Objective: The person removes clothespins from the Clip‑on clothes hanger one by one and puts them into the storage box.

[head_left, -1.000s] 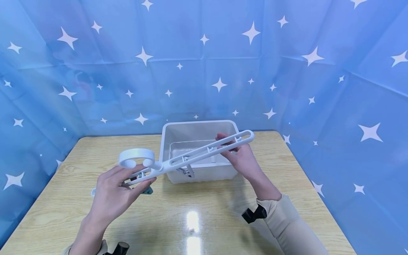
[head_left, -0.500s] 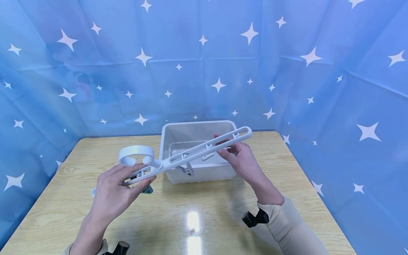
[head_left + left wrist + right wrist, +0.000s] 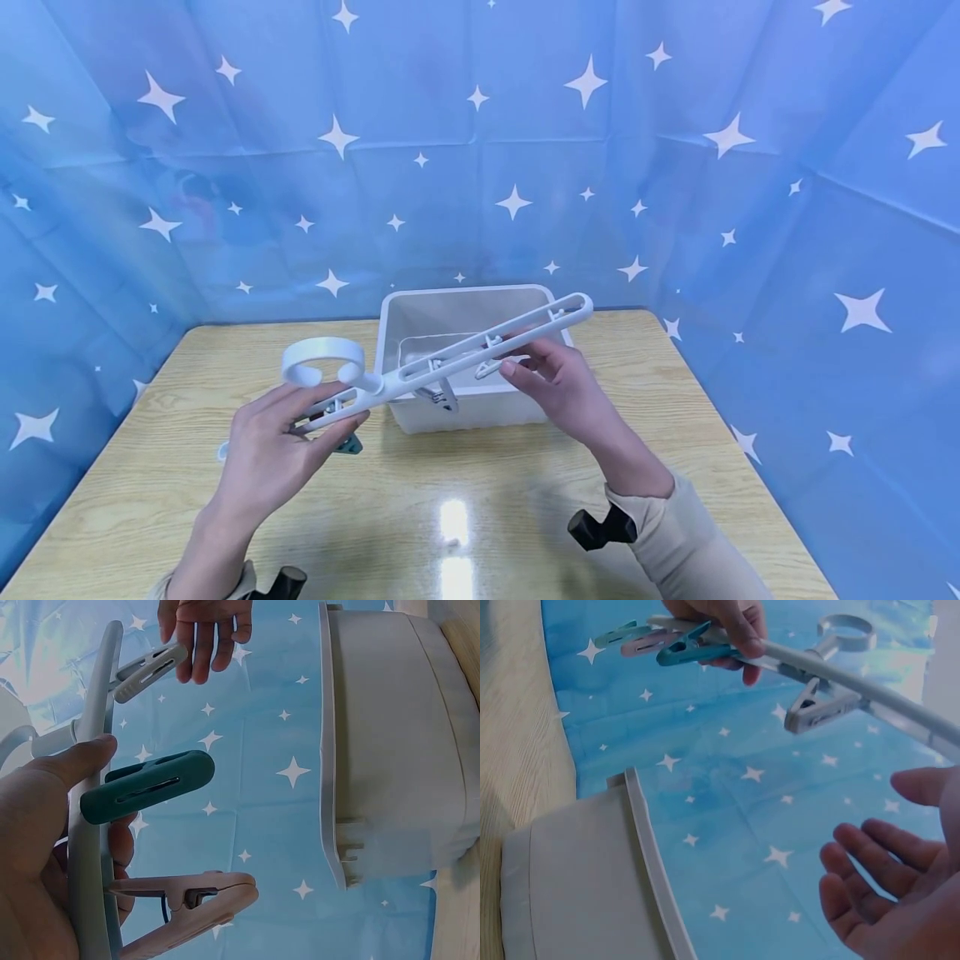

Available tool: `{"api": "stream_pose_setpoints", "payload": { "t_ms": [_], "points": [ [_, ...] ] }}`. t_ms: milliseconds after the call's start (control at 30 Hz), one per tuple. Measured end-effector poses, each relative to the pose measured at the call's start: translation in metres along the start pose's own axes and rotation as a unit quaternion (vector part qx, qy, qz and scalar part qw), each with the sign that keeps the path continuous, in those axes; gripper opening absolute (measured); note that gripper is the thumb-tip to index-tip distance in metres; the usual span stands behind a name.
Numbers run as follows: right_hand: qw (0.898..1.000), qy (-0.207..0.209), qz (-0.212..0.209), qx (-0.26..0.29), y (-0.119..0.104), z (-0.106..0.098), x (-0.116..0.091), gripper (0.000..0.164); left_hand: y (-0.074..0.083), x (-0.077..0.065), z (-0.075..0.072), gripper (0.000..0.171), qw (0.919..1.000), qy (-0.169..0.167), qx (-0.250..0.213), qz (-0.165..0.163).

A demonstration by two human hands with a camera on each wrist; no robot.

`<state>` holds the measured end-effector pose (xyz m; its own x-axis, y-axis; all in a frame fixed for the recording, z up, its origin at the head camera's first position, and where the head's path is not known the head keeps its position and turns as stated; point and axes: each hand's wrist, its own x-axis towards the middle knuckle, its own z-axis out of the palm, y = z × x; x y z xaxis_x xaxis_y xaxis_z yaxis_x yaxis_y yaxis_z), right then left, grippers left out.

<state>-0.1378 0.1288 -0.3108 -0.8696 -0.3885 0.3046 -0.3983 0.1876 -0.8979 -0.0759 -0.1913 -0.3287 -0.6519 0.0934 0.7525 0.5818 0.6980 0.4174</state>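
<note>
A white clip hanger (image 3: 480, 350) with a C-shaped hook (image 3: 322, 354) is held tilted above the table, its right end higher. My left hand (image 3: 273, 454) grips its left part, thumb and fingers around the bar. From the bar hang clothes pegs: a dark green peg (image 3: 150, 786), a pink peg (image 3: 195, 900) and a light grey peg (image 3: 821, 709). Another pale peg (image 3: 491, 367) shows beneath the bar beside my right thumb in the head view. My right hand (image 3: 900, 885) is below the bar's right half, fingers spread and loosely bent, with nothing in them.
A white plastic bin (image 3: 480, 412) stands behind the hanger at the back of the wooden table (image 3: 390, 517). A blue curtain with white stars (image 3: 465, 167) surrounds the table at the back and sides.
My right hand has shifted slightly left and down along the bar. A pale peg has come into view under the bar there. The hanger's right end has risen a little; my left hand keeps its grip.
</note>
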Motion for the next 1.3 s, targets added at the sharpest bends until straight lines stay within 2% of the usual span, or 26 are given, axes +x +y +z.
{"api": "stream_pose_setpoints", "payload": {
  "t_ms": [267, 433, 700, 967, 1100, 1300],
  "points": [
    [0.994, -0.058, -0.081, 0.041, 0.0, 0.006, -0.001, 0.028, 0.001, 0.001, 0.003, 0.044, 0.9999, -0.004, -0.004, 0.013],
    [0.99, -0.082, -0.109, 0.042, 0.001, 0.008, 0.002, 0.028, 0.002, 0.001, 0.003, 0.044, 0.9999, -0.008, -0.007, 0.009],
    [0.984, -0.116, -0.122, 0.063, -0.003, 0.014, 0.003, 0.029, 0.003, 0.002, 0.004, 0.043, 0.9998, -0.006, -0.009, 0.017],
    [0.983, -0.15, -0.099, 0.026, -0.006, 0.017, -0.001, 0.032, 0.003, 0.002, 0.007, 0.042, 0.9996, -0.004, -0.014, 0.025],
    [0.981, -0.158, -0.108, 0.022, -0.006, 0.017, 0.0, 0.032, 0.004, 0.002, 0.007, 0.042, 0.9996, -0.007, -0.014, 0.023],
    [0.973, -0.18, -0.131, 0.063, -0.003, 0.02, 0.004, 0.034, 0.005, 0.003, 0.008, 0.042, 0.9994, -0.008, -0.021, 0.028]
  ]
}}
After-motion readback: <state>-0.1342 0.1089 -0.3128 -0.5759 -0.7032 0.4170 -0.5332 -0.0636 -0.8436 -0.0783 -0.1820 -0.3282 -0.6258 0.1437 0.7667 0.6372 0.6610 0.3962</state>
